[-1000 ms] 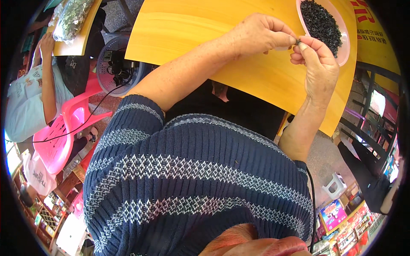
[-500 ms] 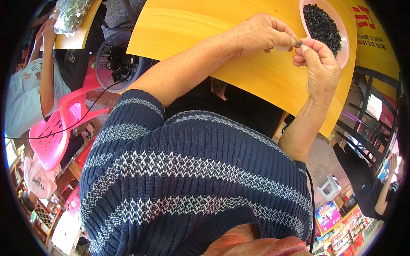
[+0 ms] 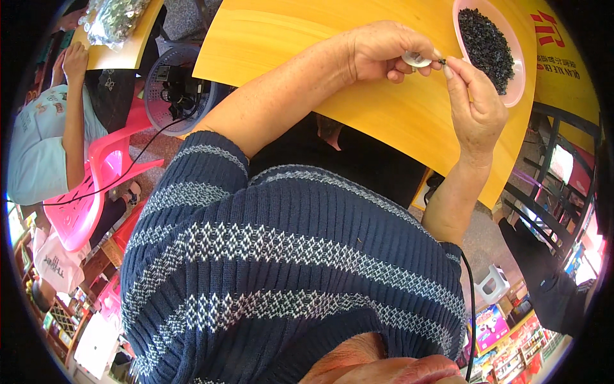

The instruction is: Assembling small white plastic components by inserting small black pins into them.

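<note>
Above the yellow table (image 3: 275,45), my left hand (image 3: 387,51) is closed on a small clear round disc (image 3: 417,60), held by thumb and fingers. A tiny dark piece (image 3: 442,61) sits between the two hands' fingertips. My right hand (image 3: 478,105) pinches it between thumb and forefinger, right against the left fingertips. Just beyond the right hand stands a pink plastic basin (image 3: 519,80) filled with many small black pieces (image 3: 486,51).
To the left, another person (image 3: 45,128) sits by a table corner with a clear bag of small pieces (image 3: 115,19). A pink chair (image 3: 80,211), a blue-grey basket (image 3: 153,105) and a trailing black cable are nearby. A dark metal rack (image 3: 543,173) stands at right.
My left hand has turned, so the clear disc shows more fully. My right fingers have straightened and pulled slightly back around the dark piece.
</note>
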`<state>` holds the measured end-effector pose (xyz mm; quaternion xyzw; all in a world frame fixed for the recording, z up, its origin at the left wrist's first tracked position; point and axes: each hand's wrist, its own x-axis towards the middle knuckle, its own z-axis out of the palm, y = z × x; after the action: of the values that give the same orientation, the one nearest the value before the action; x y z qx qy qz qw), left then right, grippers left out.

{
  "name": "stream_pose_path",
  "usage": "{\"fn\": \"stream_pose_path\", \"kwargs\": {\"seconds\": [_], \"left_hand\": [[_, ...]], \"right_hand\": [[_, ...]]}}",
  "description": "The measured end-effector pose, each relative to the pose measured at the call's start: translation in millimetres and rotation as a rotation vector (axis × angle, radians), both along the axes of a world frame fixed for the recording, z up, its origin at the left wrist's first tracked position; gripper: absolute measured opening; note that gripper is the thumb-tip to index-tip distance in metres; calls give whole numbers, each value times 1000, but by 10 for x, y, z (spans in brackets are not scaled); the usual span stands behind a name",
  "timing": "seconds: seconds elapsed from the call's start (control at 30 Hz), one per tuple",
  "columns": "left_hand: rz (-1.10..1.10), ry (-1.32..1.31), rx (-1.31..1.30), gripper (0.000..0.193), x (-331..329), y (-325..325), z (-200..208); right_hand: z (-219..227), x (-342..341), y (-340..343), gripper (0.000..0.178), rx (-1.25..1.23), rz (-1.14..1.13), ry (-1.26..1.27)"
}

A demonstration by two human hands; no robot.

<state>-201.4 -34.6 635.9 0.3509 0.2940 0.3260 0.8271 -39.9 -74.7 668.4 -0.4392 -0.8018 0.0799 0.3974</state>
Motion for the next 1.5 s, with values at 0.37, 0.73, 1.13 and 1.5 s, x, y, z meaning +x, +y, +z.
{"fn": "stream_pose_path", "kwargs": {"seconds": [0.37,0.73,1.13,1.5], "left_hand": [[-78,68,103,19,4,27,38],[50,-35,259,32,36,-2,44],[112,185,244,22,95,-66,30],[400,620,952,18,101,-83,24]], "right_hand": [[-193,76,67,9,-117,-94,166],[-180,8,3,10,-369,-176,488],[-305,-72,46,10,-255,-180,530],[-217,-46,41,15,-499,-45,714]]}}
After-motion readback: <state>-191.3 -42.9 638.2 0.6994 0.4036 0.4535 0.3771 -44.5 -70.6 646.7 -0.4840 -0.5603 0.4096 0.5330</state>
